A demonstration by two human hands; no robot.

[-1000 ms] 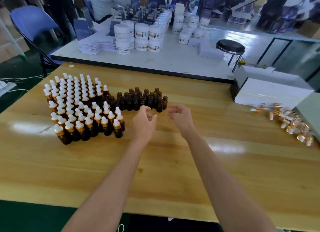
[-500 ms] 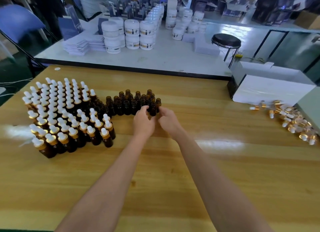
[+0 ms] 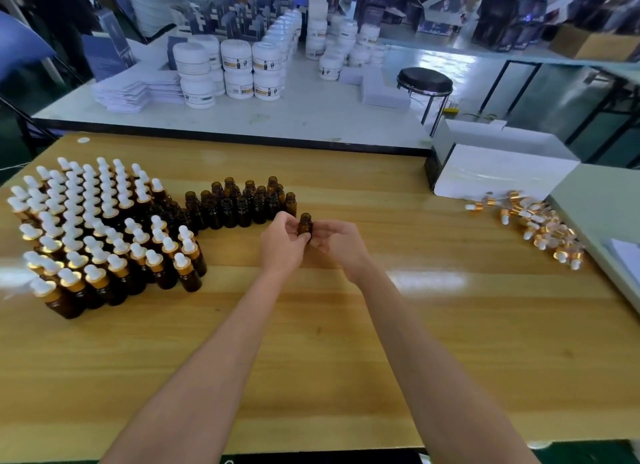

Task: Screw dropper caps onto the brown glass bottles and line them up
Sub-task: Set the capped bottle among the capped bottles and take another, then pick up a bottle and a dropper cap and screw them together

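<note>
Wood table: capped bottles packed at L; open bottles right next to them, ctr-back; loose caps heaped far R; white box back R, near caps.

The scene is lit brightly and evenly from overhead. Soft white glare patches are thrown on the varnished wooden table, and the white table behind is partly washed out. Shadows are faint. Straight edges are bowed by the wide lens, and the capped bottles at the left edge are smeared.
</note>
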